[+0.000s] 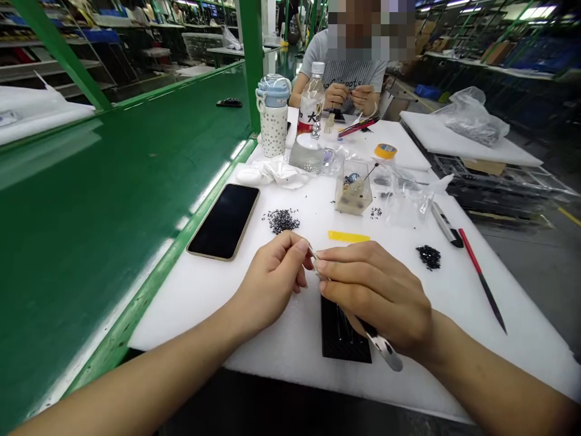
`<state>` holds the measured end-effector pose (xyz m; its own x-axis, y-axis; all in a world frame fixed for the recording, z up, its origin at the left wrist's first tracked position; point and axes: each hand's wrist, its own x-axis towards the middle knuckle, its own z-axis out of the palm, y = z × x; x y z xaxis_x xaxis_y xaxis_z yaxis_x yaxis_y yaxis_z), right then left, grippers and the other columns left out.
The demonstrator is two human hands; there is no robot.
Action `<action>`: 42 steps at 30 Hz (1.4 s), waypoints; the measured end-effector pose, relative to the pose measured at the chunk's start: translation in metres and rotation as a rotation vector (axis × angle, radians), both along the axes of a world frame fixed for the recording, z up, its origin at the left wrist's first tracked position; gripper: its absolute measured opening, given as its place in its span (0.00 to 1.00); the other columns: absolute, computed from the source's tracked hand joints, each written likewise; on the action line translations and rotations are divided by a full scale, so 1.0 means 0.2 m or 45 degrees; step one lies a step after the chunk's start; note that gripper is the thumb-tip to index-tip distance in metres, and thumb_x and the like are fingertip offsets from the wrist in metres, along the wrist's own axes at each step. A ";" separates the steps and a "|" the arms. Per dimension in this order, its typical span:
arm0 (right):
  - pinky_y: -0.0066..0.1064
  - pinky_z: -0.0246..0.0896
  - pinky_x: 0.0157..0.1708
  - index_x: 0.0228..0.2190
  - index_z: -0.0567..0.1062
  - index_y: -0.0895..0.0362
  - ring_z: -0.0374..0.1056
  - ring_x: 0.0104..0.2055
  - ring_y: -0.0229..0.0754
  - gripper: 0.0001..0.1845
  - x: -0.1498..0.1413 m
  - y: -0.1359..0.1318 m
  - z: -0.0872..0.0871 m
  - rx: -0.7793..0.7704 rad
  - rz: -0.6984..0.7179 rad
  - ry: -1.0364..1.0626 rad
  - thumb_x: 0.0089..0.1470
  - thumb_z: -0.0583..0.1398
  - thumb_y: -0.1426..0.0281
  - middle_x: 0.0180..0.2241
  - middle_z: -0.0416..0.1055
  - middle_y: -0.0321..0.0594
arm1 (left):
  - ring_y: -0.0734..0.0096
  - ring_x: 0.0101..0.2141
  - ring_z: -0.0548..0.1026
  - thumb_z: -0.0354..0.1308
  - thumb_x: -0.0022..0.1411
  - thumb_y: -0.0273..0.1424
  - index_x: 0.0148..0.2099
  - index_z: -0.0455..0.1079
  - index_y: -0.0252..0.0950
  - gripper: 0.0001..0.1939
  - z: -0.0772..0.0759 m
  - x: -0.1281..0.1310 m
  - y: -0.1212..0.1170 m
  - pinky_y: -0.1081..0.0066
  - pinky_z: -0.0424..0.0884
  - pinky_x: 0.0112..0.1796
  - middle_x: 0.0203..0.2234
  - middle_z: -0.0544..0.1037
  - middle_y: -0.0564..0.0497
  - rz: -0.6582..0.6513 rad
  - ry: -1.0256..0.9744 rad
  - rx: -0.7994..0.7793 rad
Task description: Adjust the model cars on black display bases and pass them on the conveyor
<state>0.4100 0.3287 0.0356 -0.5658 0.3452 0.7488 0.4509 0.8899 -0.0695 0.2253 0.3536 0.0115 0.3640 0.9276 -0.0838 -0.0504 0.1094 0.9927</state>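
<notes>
My right hand [374,290] grips metal tweezers [384,348], their back end sticking out below the palm and their tips pointing up-left. My left hand [275,278] is pinched closed right at the tweezer tips, on something too small to make out. Both hands hover over a black rectangular tray [345,342] on the white foam mat [218,297]. A pile of tiny black parts [282,220] lies just beyond my left hand, and a smaller pile [429,256] lies to the right. A yellow strip [348,236] lies just past my fingers.
A black phone [226,220] lies at left beside the green conveyor belt [91,200]. A clear container [354,189], a spotted cup [274,115], a water bottle [311,100], yellow tape [385,151] and a red-handled tool [481,278] stand around. Another person's hands [350,95] work opposite.
</notes>
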 end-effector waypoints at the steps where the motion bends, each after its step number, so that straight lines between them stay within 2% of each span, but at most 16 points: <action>1: 0.39 0.78 0.41 0.33 0.78 0.63 0.78 0.47 0.47 0.06 0.01 0.00 -0.01 -0.006 0.002 0.007 0.58 0.62 0.83 0.39 0.81 0.47 | 0.77 0.22 0.68 0.53 0.70 0.43 0.34 0.66 0.38 0.16 0.00 0.00 0.00 0.73 0.66 0.27 0.19 0.71 0.59 0.007 0.015 0.006; 5: 0.40 0.78 0.44 0.37 0.77 0.61 0.77 0.48 0.46 0.09 0.04 -0.02 -0.03 -0.110 0.001 0.113 0.55 0.63 0.84 0.42 0.79 0.48 | 0.79 0.20 0.68 0.52 0.70 0.40 0.34 0.66 0.38 0.14 0.01 0.00 -0.01 0.74 0.66 0.25 0.19 0.71 0.59 0.034 0.056 0.036; 11: 0.36 0.79 0.45 0.44 0.75 0.57 0.78 0.46 0.44 0.19 0.05 -0.03 -0.04 -0.184 -0.075 0.335 0.52 0.65 0.85 0.40 0.80 0.43 | 0.81 0.21 0.69 0.56 0.68 0.39 0.36 0.68 0.37 0.12 0.02 0.01 -0.01 0.75 0.68 0.24 0.28 0.76 0.56 0.051 0.087 0.061; 19: 0.40 0.78 0.46 0.40 0.76 0.59 0.77 0.48 0.46 0.12 0.06 -0.04 -0.02 -0.244 -0.032 0.213 0.55 0.63 0.84 0.44 0.80 0.48 | 0.79 0.22 0.70 0.55 0.69 0.39 0.36 0.70 0.38 0.12 0.02 0.00 -0.02 0.75 0.68 0.25 0.21 0.72 0.59 0.027 0.202 0.131; 26: 0.40 0.78 0.44 0.39 0.76 0.63 0.77 0.47 0.45 0.12 0.06 -0.05 -0.02 -0.228 -0.026 0.187 0.54 0.65 0.86 0.42 0.79 0.50 | 0.80 0.22 0.70 0.55 0.70 0.38 0.37 0.70 0.39 0.10 0.02 0.00 -0.03 0.75 0.67 0.26 0.23 0.72 0.59 0.040 0.295 0.241; 33: 0.40 0.78 0.44 0.39 0.76 0.60 0.77 0.48 0.46 0.12 0.06 -0.04 -0.04 -0.207 -0.044 0.115 0.54 0.64 0.85 0.43 0.80 0.48 | 0.78 0.21 0.67 0.54 0.68 0.34 0.38 0.71 0.38 0.08 0.00 0.02 -0.05 0.71 0.62 0.26 0.19 0.69 0.60 0.152 0.555 0.502; 37: 0.41 0.79 0.43 0.38 0.76 0.59 0.78 0.47 0.46 0.12 0.05 -0.05 -0.02 -0.208 -0.057 0.130 0.55 0.64 0.85 0.43 0.80 0.48 | 0.81 0.20 0.64 0.56 0.66 0.30 0.35 0.73 0.36 0.07 -0.01 0.03 -0.07 0.74 0.61 0.26 0.19 0.68 0.60 0.278 0.672 0.712; 42: 0.36 0.79 0.43 0.37 0.76 0.57 0.78 0.45 0.43 0.14 0.05 -0.07 0.01 -0.265 -0.120 0.123 0.53 0.65 0.85 0.41 0.80 0.45 | 0.83 0.18 0.64 0.58 0.65 0.27 0.35 0.75 0.35 0.06 -0.01 0.04 -0.08 0.76 0.60 0.25 0.17 0.68 0.61 0.341 0.728 0.829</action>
<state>0.4202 0.3148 0.0371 -0.4529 0.5453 0.7054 0.5132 0.8064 -0.2938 0.2328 0.3380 0.0090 0.1930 0.9025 0.3851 0.5263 -0.4265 0.7356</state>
